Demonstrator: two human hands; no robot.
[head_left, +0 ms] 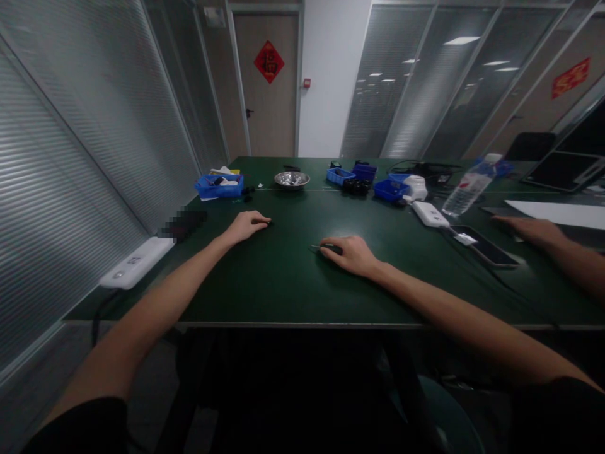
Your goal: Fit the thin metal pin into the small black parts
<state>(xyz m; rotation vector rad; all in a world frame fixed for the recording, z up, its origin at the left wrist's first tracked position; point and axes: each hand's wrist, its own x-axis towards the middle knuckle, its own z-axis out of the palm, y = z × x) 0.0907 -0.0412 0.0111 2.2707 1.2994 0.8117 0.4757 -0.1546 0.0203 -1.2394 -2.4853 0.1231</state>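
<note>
My left hand (246,227) rests low over the green table, left of the middle. Its thumb and forefinger pinch a small dark piece (270,222), too small to name. To the right and a little nearer, my right hand (354,254) lies on its side on the tabletop. Its fingers are closed round a slim tool with a thin metal shaft (314,246), which points left. The tool's grip is mostly hidden by my fingers. The two hands are apart, with bare tabletop (288,252) between them.
Behind stand a metal bowl (292,181) and blue bins (220,186) with small parts. At right are a water bottle (470,186), a phone (484,246), a white power strip (429,214) and another person's hand (532,231). Another power strip (137,261) lies left.
</note>
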